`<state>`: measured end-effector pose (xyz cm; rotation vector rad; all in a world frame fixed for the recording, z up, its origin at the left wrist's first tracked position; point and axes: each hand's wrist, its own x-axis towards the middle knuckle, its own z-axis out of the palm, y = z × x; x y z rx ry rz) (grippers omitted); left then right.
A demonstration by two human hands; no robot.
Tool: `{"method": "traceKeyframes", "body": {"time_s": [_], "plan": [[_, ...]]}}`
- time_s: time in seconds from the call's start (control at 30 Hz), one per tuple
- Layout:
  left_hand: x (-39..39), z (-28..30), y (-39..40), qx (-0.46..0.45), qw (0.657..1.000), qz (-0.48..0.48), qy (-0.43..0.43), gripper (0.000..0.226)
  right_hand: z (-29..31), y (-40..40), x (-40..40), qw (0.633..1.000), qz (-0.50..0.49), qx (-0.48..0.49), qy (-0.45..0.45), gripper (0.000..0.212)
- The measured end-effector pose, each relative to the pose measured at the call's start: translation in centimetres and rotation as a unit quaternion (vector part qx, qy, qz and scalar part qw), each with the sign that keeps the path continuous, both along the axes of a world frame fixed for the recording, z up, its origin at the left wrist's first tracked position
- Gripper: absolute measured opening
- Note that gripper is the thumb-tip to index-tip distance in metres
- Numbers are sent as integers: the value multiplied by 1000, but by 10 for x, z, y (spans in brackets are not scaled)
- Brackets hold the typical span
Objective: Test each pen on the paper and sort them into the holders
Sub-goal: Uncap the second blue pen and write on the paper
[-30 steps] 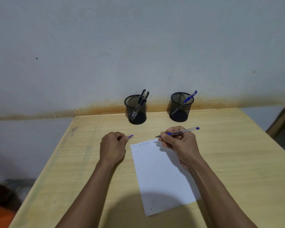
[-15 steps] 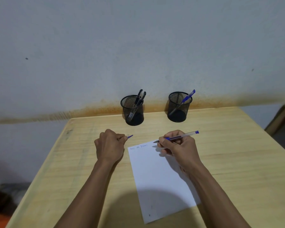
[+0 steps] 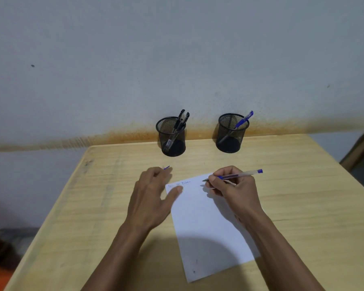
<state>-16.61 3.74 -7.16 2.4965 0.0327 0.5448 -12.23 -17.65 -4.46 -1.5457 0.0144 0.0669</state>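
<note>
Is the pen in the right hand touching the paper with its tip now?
Cannot tell: the right hand holds the pen with its tip at the paper top edge, but contact is not clear.

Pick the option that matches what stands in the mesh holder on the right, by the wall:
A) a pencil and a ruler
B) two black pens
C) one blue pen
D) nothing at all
C: the right holder has a single blue pen leaning out over its rim, while the two black pens stand in the left holder.
</note>
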Motion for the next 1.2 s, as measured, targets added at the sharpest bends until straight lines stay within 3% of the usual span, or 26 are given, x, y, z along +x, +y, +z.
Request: {"method": "traceKeyframes", "body": {"time_s": [0.2, 0.43, 0.57, 0.77, 0.93, 1.2], "plan": [[2, -16, 1, 104, 991, -64, 53, 59, -4, 6, 15, 993, 31, -101, -46, 10], [6, -26, 2, 122, 990, -61, 42, 62, -3, 15, 39, 972, 103, -195, -79, 12], [7, -32, 3, 143, 986, -73, -39, 52, -10, 20, 42, 981, 100, -153, -64, 9], [9, -23, 3, 136, 987, -74, 39, 53, -21, 25, 42, 983, 67, -148, -83, 11], [10, -23, 4, 114, 989, -83, 49, 50, -26, 25, 47, 977, 60, -182, -95, 14], [8, -24, 3, 99, 991, -79, 45, 51, -27, 28, 50, 986, 85, -131, -61, 19]]}}
